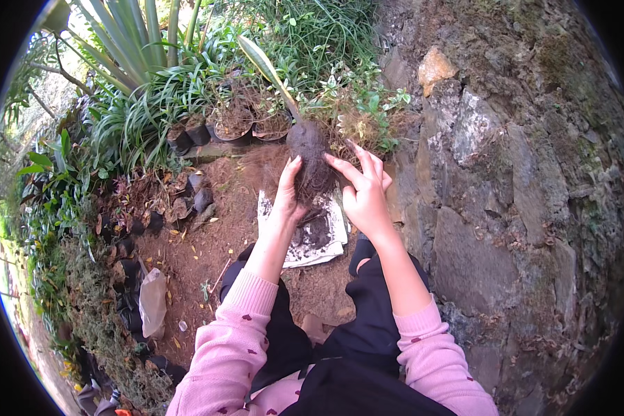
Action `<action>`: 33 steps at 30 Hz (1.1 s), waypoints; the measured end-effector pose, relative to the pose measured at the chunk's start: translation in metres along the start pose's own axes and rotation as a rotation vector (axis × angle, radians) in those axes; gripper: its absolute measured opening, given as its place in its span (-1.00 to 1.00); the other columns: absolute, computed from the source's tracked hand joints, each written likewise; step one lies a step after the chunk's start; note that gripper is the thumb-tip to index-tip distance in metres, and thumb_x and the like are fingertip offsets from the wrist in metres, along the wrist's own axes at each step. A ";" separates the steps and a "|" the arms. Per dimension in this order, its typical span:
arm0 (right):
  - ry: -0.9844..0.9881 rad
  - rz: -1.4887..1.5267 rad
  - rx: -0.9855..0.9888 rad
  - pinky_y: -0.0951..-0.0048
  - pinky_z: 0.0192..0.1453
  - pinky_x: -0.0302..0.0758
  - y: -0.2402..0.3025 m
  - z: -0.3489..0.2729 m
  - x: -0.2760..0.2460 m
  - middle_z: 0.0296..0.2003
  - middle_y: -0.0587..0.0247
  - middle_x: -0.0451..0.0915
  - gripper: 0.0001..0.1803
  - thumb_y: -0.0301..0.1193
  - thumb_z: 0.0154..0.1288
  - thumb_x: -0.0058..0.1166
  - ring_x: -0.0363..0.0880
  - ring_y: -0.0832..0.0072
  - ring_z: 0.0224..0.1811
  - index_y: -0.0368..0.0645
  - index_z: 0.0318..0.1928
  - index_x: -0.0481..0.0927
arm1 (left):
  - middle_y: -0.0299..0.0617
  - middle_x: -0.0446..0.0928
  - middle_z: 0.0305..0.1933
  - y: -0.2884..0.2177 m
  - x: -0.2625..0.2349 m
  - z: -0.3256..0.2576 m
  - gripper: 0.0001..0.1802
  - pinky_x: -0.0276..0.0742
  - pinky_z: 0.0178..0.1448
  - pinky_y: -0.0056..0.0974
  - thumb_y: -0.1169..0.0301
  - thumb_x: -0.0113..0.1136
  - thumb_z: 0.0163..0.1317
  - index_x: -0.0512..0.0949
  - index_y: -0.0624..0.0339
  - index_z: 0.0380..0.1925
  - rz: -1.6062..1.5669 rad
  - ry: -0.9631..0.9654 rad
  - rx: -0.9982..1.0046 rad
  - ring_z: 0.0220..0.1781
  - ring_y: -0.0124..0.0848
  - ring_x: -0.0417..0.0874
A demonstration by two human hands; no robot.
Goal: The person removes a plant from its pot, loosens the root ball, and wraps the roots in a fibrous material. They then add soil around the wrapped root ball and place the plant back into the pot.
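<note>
A potted-type plant with one long green, yellow-edged leaf [265, 68] is held up in front of me, its dark soil-covered root ball [308, 149] bare of any pot. My left hand [290, 191] grips the lower left of the root ball, thumb against its side and the other fingers mostly hidden behind. On the right side, my right hand [367, 191] touches the ball with one fingertip, its other fingers stretched and apart. Fine roots hang around the ball. Below lies a white sheet [334, 239] with loose dark soil [315, 232] on it.
Black pots with dry plants [232, 128] stand beyond the sheet. A rough stone wall [492, 208] rises close on my right. To the left are a crumpled pale plastic bag [152, 303], small dark pots and bushy plants [97, 298]. Brown earth [180, 260] lies between.
</note>
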State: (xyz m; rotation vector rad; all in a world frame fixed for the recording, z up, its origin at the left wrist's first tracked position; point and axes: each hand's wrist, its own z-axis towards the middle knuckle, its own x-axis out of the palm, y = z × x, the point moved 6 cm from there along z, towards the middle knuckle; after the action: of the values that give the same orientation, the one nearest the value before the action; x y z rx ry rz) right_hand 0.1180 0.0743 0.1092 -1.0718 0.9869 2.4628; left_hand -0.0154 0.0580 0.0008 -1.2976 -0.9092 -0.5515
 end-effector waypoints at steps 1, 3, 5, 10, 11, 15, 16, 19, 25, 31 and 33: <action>-0.014 -0.011 -0.012 0.19 0.30 -0.01 -0.001 -0.001 0.000 0.21 0.16 0.36 -0.35 -0.65 -0.08 -0.03 0.22 0.24 0.27 0.23 0.06 0.59 | -0.13 0.41 0.19 -0.002 0.003 0.000 -0.39 0.38 0.28 -0.06 0.14 0.09 0.21 0.23 0.04 0.25 -0.018 -0.012 0.006 0.20 -0.23 0.46; -0.038 -0.070 -0.045 0.20 0.27 0.00 0.002 -0.004 -0.003 0.20 0.24 0.37 -0.36 -0.65 -0.06 -0.01 0.24 0.26 0.25 0.26 0.05 0.60 | -0.13 0.45 0.13 -0.006 0.009 -0.002 -0.47 0.44 0.22 -0.08 0.28 0.08 0.21 0.27 0.05 0.20 -0.089 -0.031 0.015 0.14 -0.24 0.50; -0.060 -0.167 -0.088 0.17 0.23 0.02 0.009 -0.007 -0.008 0.19 0.35 0.39 -0.38 -0.64 -0.02 0.03 0.25 0.31 0.23 0.33 0.03 0.59 | -0.14 0.48 0.04 -0.007 0.018 -0.004 -0.51 0.53 0.13 -0.11 0.40 0.10 0.19 0.29 0.05 0.15 -0.195 -0.046 0.022 0.04 -0.26 0.56; -0.070 -0.259 -0.114 0.05 0.23 -0.01 0.017 -0.011 -0.001 0.19 0.38 0.37 -0.43 -0.57 0.02 0.06 0.24 0.31 0.23 0.37 0.02 0.60 | -0.14 0.46 0.06 -0.010 0.008 -0.006 -0.49 0.49 0.15 -0.11 0.38 0.09 0.20 0.26 0.05 0.17 -0.050 -0.195 0.091 0.09 -0.26 0.52; -0.078 -0.221 -0.081 0.04 0.23 -0.01 0.017 -0.010 -0.001 0.20 0.38 0.37 -0.44 -0.57 0.03 0.06 0.23 0.31 0.23 0.37 0.02 0.60 | -0.15 0.46 0.07 -0.010 0.006 -0.008 -0.51 0.46 0.16 -0.12 0.36 0.07 0.21 0.27 0.05 0.16 -0.006 -0.253 0.104 0.11 -0.27 0.51; -0.033 -0.225 -0.057 0.05 0.22 -0.02 0.018 -0.011 0.010 0.24 0.35 0.32 -0.46 -0.56 0.04 0.07 0.22 0.30 0.24 0.33 0.03 0.60 | -0.06 0.42 0.07 -0.013 0.006 -0.006 -0.30 0.56 0.07 -0.08 0.48 0.13 0.19 0.04 -0.01 0.29 -0.042 -0.239 0.148 0.05 -0.25 0.54; -0.037 -0.278 -0.098 0.07 0.20 0.00 0.021 -0.009 0.008 0.26 0.32 0.28 -0.44 -0.57 0.03 0.06 0.22 0.30 0.25 0.29 0.06 0.58 | -0.05 0.42 0.09 -0.016 0.005 -0.006 -0.28 0.56 0.07 -0.10 0.50 0.13 0.20 0.01 0.00 0.31 -0.018 -0.200 0.164 0.06 -0.25 0.53; -0.153 -0.166 0.026 0.07 0.19 0.01 0.019 -0.006 -0.001 0.27 0.29 0.28 -0.44 -0.59 0.02 0.04 0.21 0.28 0.25 0.25 0.05 0.59 | -0.05 0.41 0.10 -0.014 0.008 -0.009 -0.25 0.54 0.09 -0.12 0.51 0.13 0.20 -0.02 0.00 0.32 -0.011 -0.238 0.134 0.07 -0.25 0.53; -0.041 -0.307 -0.040 0.06 0.22 0.00 0.022 -0.013 0.015 0.30 0.26 0.25 -0.48 -0.57 0.00 0.08 0.19 0.26 0.27 0.30 -0.04 0.64 | -0.04 0.37 0.14 -0.024 0.003 -0.015 -0.30 0.49 0.14 -0.08 0.50 0.10 0.23 0.01 -0.01 0.31 0.059 -0.262 0.192 0.12 -0.22 0.49; -0.081 -0.276 -0.057 -0.03 0.22 -0.02 0.031 -0.020 0.024 0.31 0.31 0.24 -0.47 -0.56 0.02 0.02 0.20 0.29 0.26 0.28 0.00 0.61 | -0.09 0.40 0.14 -0.027 -0.004 -0.015 -0.48 0.37 0.26 -0.02 0.40 0.04 0.30 0.16 0.06 0.24 0.013 -0.325 0.203 0.20 -0.21 0.43; 0.015 -0.316 -0.070 -0.09 0.24 -0.06 0.030 -0.026 0.042 0.34 0.29 0.20 -0.44 -0.57 0.10 -0.06 0.16 0.25 0.30 0.30 0.10 0.55 | -0.12 0.46 0.08 -0.020 -0.021 -0.010 -0.56 0.41 0.22 -0.06 0.31 0.04 0.31 0.28 0.11 0.16 -0.086 -0.287 0.164 0.13 -0.22 0.48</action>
State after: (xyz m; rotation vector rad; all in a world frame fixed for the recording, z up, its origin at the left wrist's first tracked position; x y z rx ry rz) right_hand 0.0884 0.0342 0.0808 -1.1691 0.6787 2.2480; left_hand -0.0401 0.0411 -0.0056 -1.2100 -1.2269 -0.3525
